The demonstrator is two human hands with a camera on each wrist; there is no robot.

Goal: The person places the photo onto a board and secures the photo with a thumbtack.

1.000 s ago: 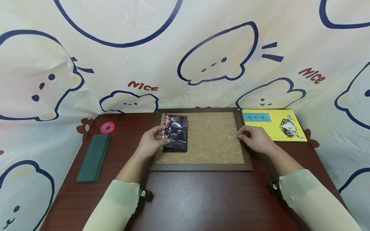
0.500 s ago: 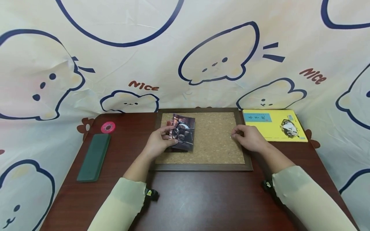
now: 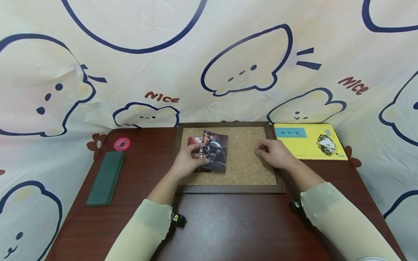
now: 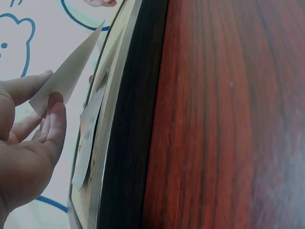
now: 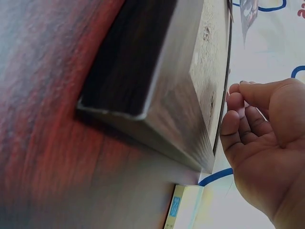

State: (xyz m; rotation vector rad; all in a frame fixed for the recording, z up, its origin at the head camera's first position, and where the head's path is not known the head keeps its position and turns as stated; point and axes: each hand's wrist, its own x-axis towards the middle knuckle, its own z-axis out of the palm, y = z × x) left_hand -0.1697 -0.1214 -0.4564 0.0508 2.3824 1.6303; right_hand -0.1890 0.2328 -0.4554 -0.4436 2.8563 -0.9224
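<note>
A motorcycle photo [image 3: 216, 150] is pinched by its left edge between the thumb and fingers of my left hand [image 3: 187, 161]. Seen from the left wrist, its pale back [image 4: 76, 64] tilts up above the board. Partly covered by it, a second, reddish photo [image 3: 195, 140] lies on the cork board [image 3: 243, 174], a corner lifted in the left wrist view. Over the board's right part, my right hand [image 3: 275, 154] has curled fingers, thumb and fingertips together. The small pale thing they reached on the cork is hidden in that pinch.
A yellow book [image 3: 303, 145] lies just right of the board's brown wooden frame [image 3: 228, 189]. To the left are a dark green case [image 3: 106, 177] and a pink ring-shaped roll [image 3: 122, 144]. A patterned cloth [image 3: 192, 72] hangs behind the dark red table [image 3: 228, 228].
My left hand has slid the motorcycle photo rightward, uncovering more of the reddish one. My right hand has come from the frame's right side inward over the cork, covering a small pale spot there.
</note>
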